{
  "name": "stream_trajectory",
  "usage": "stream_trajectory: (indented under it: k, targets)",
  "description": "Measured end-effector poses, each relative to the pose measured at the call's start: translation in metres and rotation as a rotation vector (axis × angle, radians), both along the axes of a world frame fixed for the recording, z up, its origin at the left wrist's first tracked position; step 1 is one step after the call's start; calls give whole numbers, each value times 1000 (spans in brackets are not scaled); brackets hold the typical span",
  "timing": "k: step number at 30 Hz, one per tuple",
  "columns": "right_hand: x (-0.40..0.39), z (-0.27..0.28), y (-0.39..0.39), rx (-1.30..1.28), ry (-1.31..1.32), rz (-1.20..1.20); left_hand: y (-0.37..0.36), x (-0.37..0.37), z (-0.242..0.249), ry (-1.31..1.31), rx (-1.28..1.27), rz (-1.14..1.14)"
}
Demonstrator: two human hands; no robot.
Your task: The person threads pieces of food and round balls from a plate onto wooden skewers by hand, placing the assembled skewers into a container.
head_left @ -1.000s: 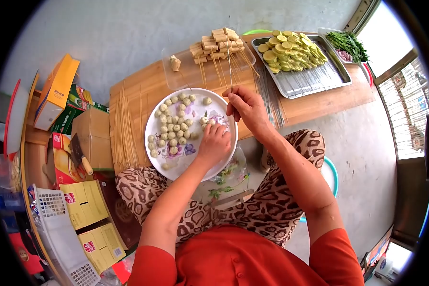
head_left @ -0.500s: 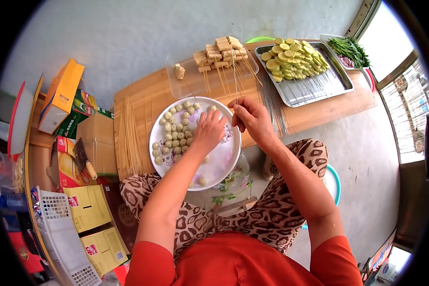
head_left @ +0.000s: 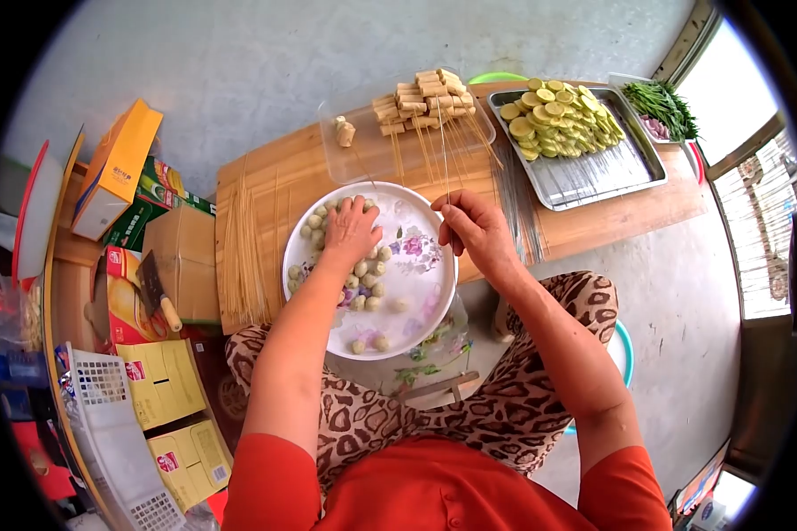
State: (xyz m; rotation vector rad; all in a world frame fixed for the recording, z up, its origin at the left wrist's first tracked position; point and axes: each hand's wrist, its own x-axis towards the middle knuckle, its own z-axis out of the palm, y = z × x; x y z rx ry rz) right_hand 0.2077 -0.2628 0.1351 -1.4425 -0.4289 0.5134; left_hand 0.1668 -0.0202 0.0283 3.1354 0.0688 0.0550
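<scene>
A round white tray (head_left: 423, 305) with a floral pattern sits in front of me, holding several small pale-green balls (head_left: 372, 281). My left hand (head_left: 352, 234) lies over the balls at the tray's upper left, palm down with fingers apart; whatever is beneath the fingertips is hidden. At the tray's right rim, my right hand (head_left: 476, 232) pinches a thin skewer (head_left: 444, 155) that points up and away from me. Beyond the tray, a clear plastic container (head_left: 335, 159) holds stacked skewered beige rolls (head_left: 427, 99) and one separate skewered piece (head_left: 344, 133).
A metal tray (head_left: 584, 190) of skewered green slices (head_left: 562, 115) stands to the right, beside a container of green stalks (head_left: 664, 108). Bamboo skewers (head_left: 243, 257) and grey skewers (head_left: 514, 208) lie on the wooden table (head_left: 301, 159). A cleaver (head_left: 155, 288) is among boxes at left.
My left hand has moved left across the tray onto the balls at its upper left. My right hand still holds the skewer and has shifted slightly right and down.
</scene>
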Motion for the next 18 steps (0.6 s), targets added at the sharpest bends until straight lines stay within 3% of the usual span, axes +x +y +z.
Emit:
stream_trajectory:
  k: [5,10,12,14,16,18]
  targets:
    - [0,-2,-2,-16,-18,-2,10,-27,6,58,-58,37]
    - [-6,-7,-1,-20,-15,0,8,-62,42,413,-123,137]
    - [-9,-9,0,-30,-20,1,-1,-72,43,359,-50,100]
    - [-10,-7,2,-6,-32,15,-23,-71,43,72,-139,11]
    - [-9,-9,3,1,-21,21,-48,-68,26,55,-202,-33]
    - [-9,-9,3,-58,-11,39,-71,-71,14,-150,-151,-202]
